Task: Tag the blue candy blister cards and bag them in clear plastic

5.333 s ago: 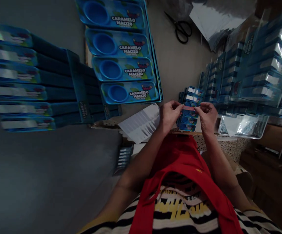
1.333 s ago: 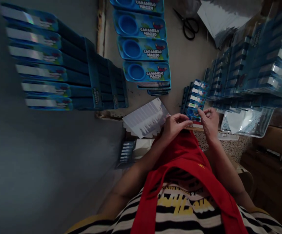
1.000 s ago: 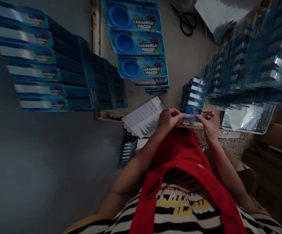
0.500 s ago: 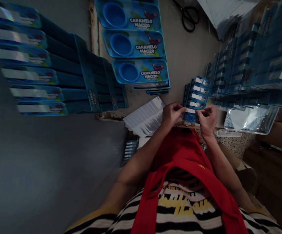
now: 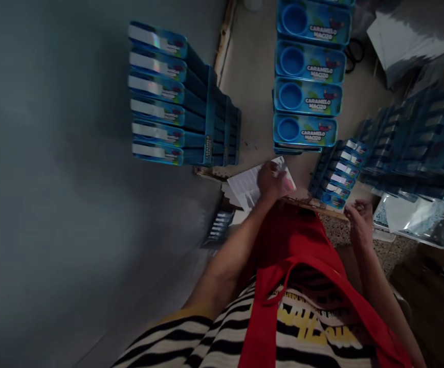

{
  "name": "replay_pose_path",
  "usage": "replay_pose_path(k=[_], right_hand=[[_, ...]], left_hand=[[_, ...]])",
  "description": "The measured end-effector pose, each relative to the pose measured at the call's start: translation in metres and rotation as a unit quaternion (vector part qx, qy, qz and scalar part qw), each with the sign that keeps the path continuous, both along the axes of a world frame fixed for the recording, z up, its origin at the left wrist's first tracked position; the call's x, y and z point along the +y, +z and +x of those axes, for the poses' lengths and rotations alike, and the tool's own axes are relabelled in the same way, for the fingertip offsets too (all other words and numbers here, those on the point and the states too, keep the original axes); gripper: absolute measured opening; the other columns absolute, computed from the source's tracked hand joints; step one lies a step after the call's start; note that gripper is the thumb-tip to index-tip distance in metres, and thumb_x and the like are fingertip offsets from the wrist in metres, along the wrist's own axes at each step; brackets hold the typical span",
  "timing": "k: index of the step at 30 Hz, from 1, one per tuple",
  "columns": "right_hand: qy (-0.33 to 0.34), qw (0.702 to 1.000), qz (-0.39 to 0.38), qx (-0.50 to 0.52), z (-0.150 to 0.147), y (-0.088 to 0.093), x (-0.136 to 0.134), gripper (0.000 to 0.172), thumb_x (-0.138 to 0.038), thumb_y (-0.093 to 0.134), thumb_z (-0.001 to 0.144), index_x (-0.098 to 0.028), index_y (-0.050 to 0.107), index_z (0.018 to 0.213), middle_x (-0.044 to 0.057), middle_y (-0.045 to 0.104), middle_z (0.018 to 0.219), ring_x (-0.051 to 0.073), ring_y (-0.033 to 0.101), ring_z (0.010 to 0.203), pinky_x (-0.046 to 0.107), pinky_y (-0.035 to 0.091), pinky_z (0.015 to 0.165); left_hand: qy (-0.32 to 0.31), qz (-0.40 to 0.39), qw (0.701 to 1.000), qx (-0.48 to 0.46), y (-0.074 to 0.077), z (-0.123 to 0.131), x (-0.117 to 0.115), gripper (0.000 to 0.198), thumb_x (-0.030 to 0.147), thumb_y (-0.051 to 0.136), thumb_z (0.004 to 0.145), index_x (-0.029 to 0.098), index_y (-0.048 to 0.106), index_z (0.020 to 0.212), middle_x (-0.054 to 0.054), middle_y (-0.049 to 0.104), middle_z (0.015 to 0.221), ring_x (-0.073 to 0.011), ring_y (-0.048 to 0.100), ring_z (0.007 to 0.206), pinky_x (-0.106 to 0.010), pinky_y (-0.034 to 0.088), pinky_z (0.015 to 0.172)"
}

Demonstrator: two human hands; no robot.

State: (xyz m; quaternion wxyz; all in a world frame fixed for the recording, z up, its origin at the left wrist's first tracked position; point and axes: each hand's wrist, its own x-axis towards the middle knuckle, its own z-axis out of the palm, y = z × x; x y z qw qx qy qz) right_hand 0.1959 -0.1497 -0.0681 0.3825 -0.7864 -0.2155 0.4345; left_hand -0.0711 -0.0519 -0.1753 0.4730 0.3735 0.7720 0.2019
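Note:
My left hand (image 5: 271,181) lies over a sheet of white labels (image 5: 243,186) at the table's front edge. Its fingers are curled against the sheet, their tips partly hidden. My right hand (image 5: 360,217) is just right of a small bundle of blue candy boxes (image 5: 340,176), with fingers loosely curled in and nothing visible in them. White strips cover part of most box ends in this bundle. The nearest box end (image 5: 333,199) shows its round blue recess uncovered.
Blue "Caramelo Macizo" boxes (image 5: 310,97) run up the middle of the table. A bundle with white strips (image 5: 158,94) stands left, and more bundles (image 5: 409,138) stand right. Black scissors (image 5: 355,53) lie behind. A clear plastic tray (image 5: 437,225) is at the right edge.
My left hand has left the small bundle and moved left onto the label sheet. My right hand has drawn back rightward from the box ends. The camera view has shifted left.

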Motion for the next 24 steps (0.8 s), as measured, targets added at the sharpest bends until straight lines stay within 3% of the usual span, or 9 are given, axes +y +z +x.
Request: replay_pose_path(k=[1, 3, 5, 7, 9, 12, 17, 22, 24], right_hand=[[0.015, 1.0, -0.014, 0.001, -0.001, 0.001, -0.013, 0.056, -0.05, 0.087, 0.069, -0.024, 0.056, 0.108, -0.008, 0.059, 0.079, 0.012, 0.057, 0.067, 0.025, 0.045, 0.065], [0.095, 0.992, -0.077, -0.008, -0.009, -0.001, -0.033, 0.046, -0.053, 0.082, 0.074, -0.022, 0.061, 0.101, -0.006, 0.059, 0.071, 0.014, 0.056, 0.063, 0.027, 0.045, 0.063], [0.24, 0.962, -0.127, -0.024, -0.028, -0.008, -0.04, 0.037, -0.054, 0.076, 0.08, -0.02, 0.067, 0.093, -0.001, 0.066, 0.071, 0.018, 0.06, 0.066, 0.031, 0.048, 0.066], [0.396, 0.91, -0.108, -0.057, -0.058, -0.018, -0.031, 0.029, -0.047, 0.067, 0.09, -0.019, 0.073, 0.094, 0.006, 0.075, 0.086, 0.022, 0.067, 0.079, 0.036, 0.053, 0.078], [0.501, 0.854, -0.028, -0.137, -0.091, -0.028, -0.008, 0.029, -0.035, 0.056, 0.1, -0.018, 0.076, 0.111, 0.011, 0.078, 0.107, 0.027, 0.068, 0.098, 0.041, 0.053, 0.092], [0.572, 0.768, 0.059, -0.283, -0.136, -0.039, 0.033, 0.044, -0.02, 0.047, 0.104, -0.015, 0.064, 0.144, 0.019, 0.068, 0.14, 0.032, 0.06, 0.12, 0.047, 0.05, 0.104], [0.639, 0.676, 0.073, -0.36, -0.169, -0.046, 0.063, 0.051, -0.02, 0.038, 0.108, -0.013, 0.053, 0.156, 0.019, 0.059, 0.154, 0.035, 0.054, 0.127, 0.049, 0.049, 0.103], [0.649, 0.653, 0.111, -0.375, -0.161, -0.045, 0.043, 0.053, -0.016, 0.041, 0.106, -0.011, 0.051, 0.158, 0.019, 0.048, 0.165, 0.034, 0.048, 0.136, 0.05, 0.044, 0.109], [0.651, 0.649, 0.123, -0.374, -0.154, -0.043, 0.033, 0.048, -0.018, 0.044, 0.107, -0.013, 0.059, 0.152, 0.018, 0.054, 0.161, 0.033, 0.049, 0.134, 0.049, 0.043, 0.108]], left_hand=[[-0.005, 0.021, 0.999, 0.046, -0.009, -0.021, 0.005, 0.044, 0.028, 0.079, 0.086, 0.018, 0.062, 0.126, -0.018, 0.066, 0.138, -0.033, 0.058, 0.134, -0.045, 0.043, 0.116], [-0.1, 0.034, 0.988, 0.111, -0.027, -0.056, 0.019, 0.049, 0.032, 0.076, 0.089, 0.013, 0.064, 0.131, -0.023, 0.061, 0.148, -0.0385, 0.05, 0.143, -0.048, 0.037, 0.12], [-0.216, 0.018, 0.972, 0.094, -0.042, -0.075, 0.031, 0.042, 0.033, 0.07, 0.093, 0.011, 0.07, 0.128, -0.022, 0.067, 0.141, -0.0374, 0.058, 0.136, -0.045, 0.041, 0.114], [-0.283, -0.001, 0.958, 0.046, -0.049, -0.082, 0.037, 0.032, 0.031, 0.065, 0.094, 0.015, 0.077, 0.118, -0.016, 0.076, 0.127, -0.0319, 0.068, 0.121, -0.038, 0.047, 0.104], [-0.307, -0.005, 0.951, 0.022, -0.043, -0.086, 0.034, 0.026, 0.032, 0.065, 0.091, 0.019, 0.081, 0.107, -0.011, 0.081, 0.114, -0.0277, 0.072, 0.109, -0.033, 0.049, 0.095], [-0.338, 0.006, 0.941, -0.012, -0.016, -0.093, 0.017, 0.026, 0.037, 0.064, 0.089, 0.022, 0.082, 0.1, -0.008, 0.083, 0.105, -0.0257, 0.073, 0.099, -0.031, 0.048, 0.086], [-0.272, 0.022, 0.956, -0.107, 0.027, -0.098, -0.007, 0.028, 0.041, 0.066, 0.082, 0.022, 0.083, 0.096, -0.005, 0.083, 0.099, -0.0234, 0.073, 0.095, -0.029, 0.05, 0.083], [-0.141, -0.033, 0.965, -0.217, 0.036, -0.097, -0.016, 0.034, 0.046, 0.071, 0.072, 0.019, 0.081, 0.09, -0.003, 0.078, 0.083, -0.0198, 0.067, 0.077, -0.026, 0.049, 0.068], [-0.109, -0.048, 0.966, -0.23, 0.036, -0.098, -0.018, 0.036, 0.048, 0.071, 0.071, 0.018, 0.08, 0.088, -0.002, 0.074, 0.076, -0.0176, 0.062, 0.069, -0.025, 0.045, 0.061]])
